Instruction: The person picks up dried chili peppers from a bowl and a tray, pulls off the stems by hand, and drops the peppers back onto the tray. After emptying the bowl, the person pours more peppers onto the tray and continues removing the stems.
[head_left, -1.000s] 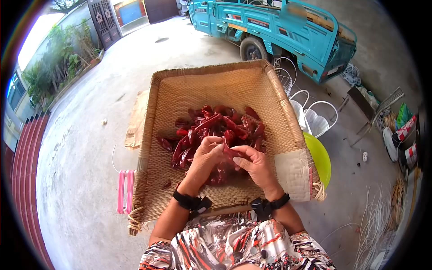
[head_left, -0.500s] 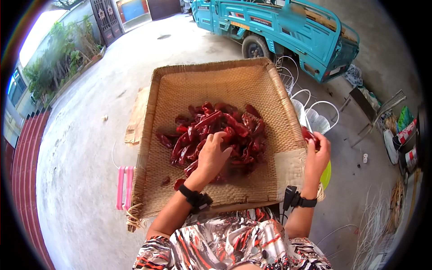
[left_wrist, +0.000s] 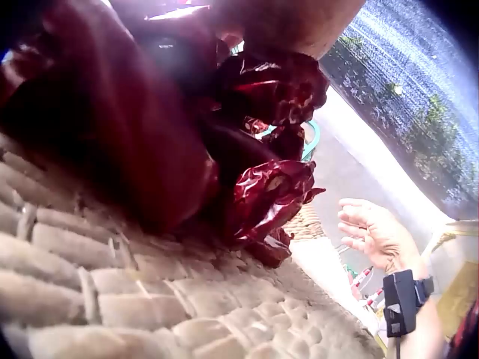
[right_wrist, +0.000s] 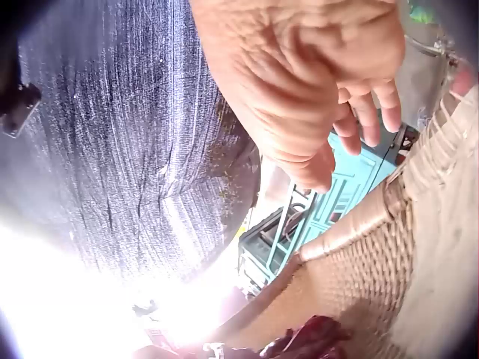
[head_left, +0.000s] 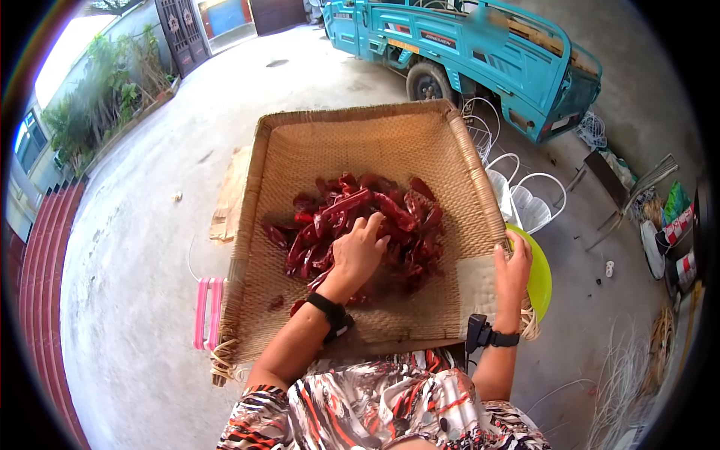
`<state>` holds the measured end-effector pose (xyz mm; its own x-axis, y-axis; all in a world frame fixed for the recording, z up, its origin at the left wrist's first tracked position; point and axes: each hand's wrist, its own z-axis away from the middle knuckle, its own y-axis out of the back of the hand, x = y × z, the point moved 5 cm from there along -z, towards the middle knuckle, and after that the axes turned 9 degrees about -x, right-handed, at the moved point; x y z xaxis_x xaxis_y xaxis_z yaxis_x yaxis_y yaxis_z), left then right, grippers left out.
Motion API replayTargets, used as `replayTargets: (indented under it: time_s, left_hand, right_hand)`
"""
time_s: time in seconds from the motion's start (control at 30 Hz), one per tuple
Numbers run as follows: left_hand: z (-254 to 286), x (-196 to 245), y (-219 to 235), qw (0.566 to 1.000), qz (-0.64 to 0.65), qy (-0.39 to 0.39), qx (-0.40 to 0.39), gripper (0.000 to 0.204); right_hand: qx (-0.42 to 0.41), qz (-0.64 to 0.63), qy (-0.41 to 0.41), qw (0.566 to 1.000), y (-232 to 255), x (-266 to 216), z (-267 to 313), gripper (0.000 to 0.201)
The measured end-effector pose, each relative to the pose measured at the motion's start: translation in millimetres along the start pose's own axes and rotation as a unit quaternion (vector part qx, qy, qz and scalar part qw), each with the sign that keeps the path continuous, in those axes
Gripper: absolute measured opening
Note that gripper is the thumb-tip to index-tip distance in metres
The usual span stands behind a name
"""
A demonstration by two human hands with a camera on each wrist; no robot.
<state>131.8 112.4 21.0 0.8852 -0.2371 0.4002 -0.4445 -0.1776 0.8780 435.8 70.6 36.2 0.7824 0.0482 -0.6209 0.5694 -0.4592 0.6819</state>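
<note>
Dried red chili peppers (head_left: pixel 405 217) lie heaped in the middle of a shallow woven basket (head_left: pixel 300 139). My left hand (head_left: pixel 358 251) rests over the near part of the heap, its fingers loosely bent among the pods; the fingertips are partly hidden. Glossy peppers (left_wrist: pixel 273 198) fill much of the left wrist view, lying on the weave. At the basket's right rim is my right hand (head_left: pixel 513 274), next to a lime-green basin (head_left: pixel 541 281) below. Its fingers (right_wrist: pixel 367 120) are relaxed and apart, with nothing in them.
White baskets with looped handles (head_left: pixel 531 206) stand right of the woven basket. A pink-and-white striped stool (head_left: pixel 208 315) is at its left, and cardboard (head_left: pixel 231 195) lies behind that. A turquoise cargo tricycle (head_left: pixel 465 60) is parked beyond; loose wire (head_left: pixel 626 382) lies at right.
Both hands were together on a pepper; then the right hand carried a pepper out over the right rim. Now that hand is empty and back at the rim. The left hand moved onto the heap.
</note>
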Motion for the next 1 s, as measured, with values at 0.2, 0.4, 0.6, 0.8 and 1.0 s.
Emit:
replayTargets:
  time_s: [0.2, 0.4, 0.6, 0.8, 1.0]
  left_hand:
    - [21.5, 10.9, 47.9, 0.978, 0.144, -0.011, 0.153, 0.032]
    - [35.4, 17.0, 61.3, 0.942, 0.328, 0.039, 0.057, 0.032]
    - [42.4, 13.2, 39.2, 0.791, 0.604, 0.083, -0.045, 0.032]
    - [52.0, 21.9, 28.8, 0.570, 0.789, 0.132, -0.190, 0.036]
    - [54.6, 1.5, 19.8, 0.691, 0.695, 0.131, -0.150, 0.037]
  right_hand:
    - [-0.129, -0.223, 0.095, 0.962, -17.8, -82.1, 19.4, 0.037]
    - [-0.246, -0.263, 0.204, 0.910, -48.9, -135.7, 42.3, 0.050]
    - [-0.309, -0.352, 0.118, 0.876, -60.1, -143.2, 52.9, 0.029]
    - [-0.374, -0.422, 0.065, 0.823, -81.8, -131.4, 58.6, 0.024]
    - [-0.331, -0.410, 0.036, 0.849, -82.2, -105.8, 46.7, 0.021]
